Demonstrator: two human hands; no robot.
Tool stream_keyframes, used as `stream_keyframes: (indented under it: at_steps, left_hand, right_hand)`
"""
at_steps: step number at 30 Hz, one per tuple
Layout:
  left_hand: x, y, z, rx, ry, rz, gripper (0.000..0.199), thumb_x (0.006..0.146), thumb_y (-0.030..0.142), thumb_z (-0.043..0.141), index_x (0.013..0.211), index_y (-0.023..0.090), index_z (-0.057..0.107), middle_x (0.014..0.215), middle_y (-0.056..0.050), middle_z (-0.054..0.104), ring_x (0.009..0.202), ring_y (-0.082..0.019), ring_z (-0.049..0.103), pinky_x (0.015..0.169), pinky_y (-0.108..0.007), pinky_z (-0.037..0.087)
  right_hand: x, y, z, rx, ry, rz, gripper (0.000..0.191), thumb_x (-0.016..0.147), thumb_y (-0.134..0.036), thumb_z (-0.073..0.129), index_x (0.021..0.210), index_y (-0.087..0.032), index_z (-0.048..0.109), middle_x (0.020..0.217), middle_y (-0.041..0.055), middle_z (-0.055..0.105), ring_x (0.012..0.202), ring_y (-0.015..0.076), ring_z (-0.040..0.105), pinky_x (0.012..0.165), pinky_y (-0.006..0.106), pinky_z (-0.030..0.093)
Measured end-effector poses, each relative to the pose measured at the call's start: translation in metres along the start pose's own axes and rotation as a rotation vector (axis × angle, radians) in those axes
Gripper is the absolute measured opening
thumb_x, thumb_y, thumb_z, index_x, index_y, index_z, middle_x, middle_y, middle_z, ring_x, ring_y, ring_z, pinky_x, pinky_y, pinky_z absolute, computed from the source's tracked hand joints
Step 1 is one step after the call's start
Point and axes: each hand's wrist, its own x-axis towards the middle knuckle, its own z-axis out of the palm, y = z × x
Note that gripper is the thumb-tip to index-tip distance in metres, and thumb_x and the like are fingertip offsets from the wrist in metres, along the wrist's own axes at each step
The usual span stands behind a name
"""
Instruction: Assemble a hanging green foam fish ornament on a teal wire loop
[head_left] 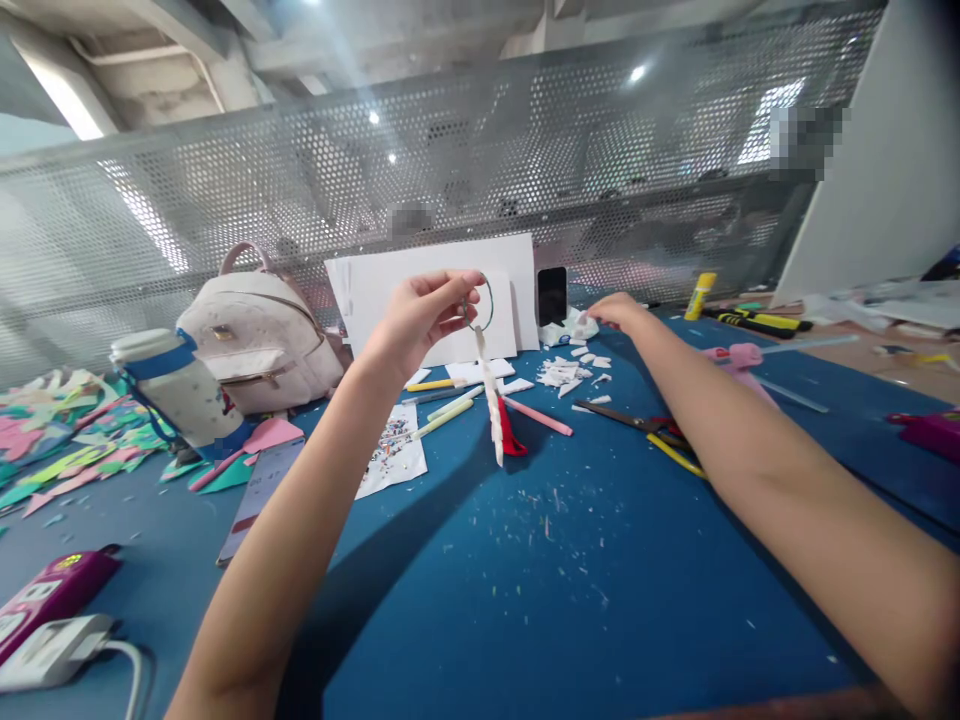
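My left hand point(442, 305) is raised over the middle of the table, thumb and fingers pinching a thin dark green loop point(491, 300). From the loop hangs a narrow white piece with a scalloped edge point(491, 400), seen nearly edge-on, with a red part point(512, 432) beside its lower end. My right hand point(613, 310) is stretched to the back of the table, its fingers bent together on a crumpled white plastic packet point(574, 328). White scraps point(564, 374) lie just in front of that packet. Scissors point(630, 415) lie beneath my right forearm.
Several pens, including a pink one point(540, 416), lie near a sheet of tiny beads point(397, 455). At left stand a backpack point(259, 330) and a bottle point(180, 390), beside a phone point(262, 490) and colored scraps point(67, 430). A glue stick point(700, 296) stands at right.
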Motion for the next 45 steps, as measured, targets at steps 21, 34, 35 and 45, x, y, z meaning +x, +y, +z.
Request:
stream_keyframes:
  at_steps: [21,34,35,45]
  left_hand:
    - [-0.003,0.011,-0.031,-0.029,0.050,-0.031,0.011,0.077,0.026,0.080,0.077,0.019,0.071,0.074,0.003,0.065,0.062,-0.007,0.062,0.065,-0.019,0.052]
    - [-0.003,0.010,-0.027,0.032,0.054,0.057,0.010,0.080,0.024,0.078,0.085,0.016,0.074,0.090,-0.005,0.076,0.082,-0.012,0.071,0.079,-0.022,0.054]
    - [-0.003,0.011,-0.025,0.039,0.045,0.061,0.011,0.080,0.024,0.078,0.085,0.016,0.074,0.089,-0.005,0.076,0.083,-0.012,0.071,0.079,-0.022,0.054]
    - [-0.005,0.012,-0.017,0.050,-0.006,0.037,0.029,0.067,0.013,0.086,0.093,0.014,0.072,0.083,-0.003,0.076,0.076,-0.011,0.071,0.081,-0.024,0.054]
  right_hand:
    - [-0.108,-0.142,-0.058,0.626,-0.180,-0.808,0.014,0.084,-0.009,0.061,0.084,-0.017,0.072,0.084,0.0035,0.071,0.081,0.0169,0.065,0.076,0.031,0.052]
    - [-0.156,-0.169,-0.071,0.663,-0.373,-1.053,0.016,0.087,-0.021,0.069,0.102,-0.016,0.067,0.089,0.0036,0.072,0.090,0.0201,0.069,0.083,0.034,0.053]
    - [-0.158,-0.171,-0.070,0.669,-0.378,-1.054,0.015,0.087,-0.021,0.069,0.101,-0.016,0.067,0.089,0.0038,0.072,0.090,0.0198,0.069,0.082,0.033,0.053]
    - [-0.164,-0.178,-0.056,0.754,-0.372,-0.994,0.008,0.087,-0.014,0.066,0.093,-0.019,0.068,0.089,0.0034,0.071,0.088,0.0162,0.065,0.075,0.028,0.052]
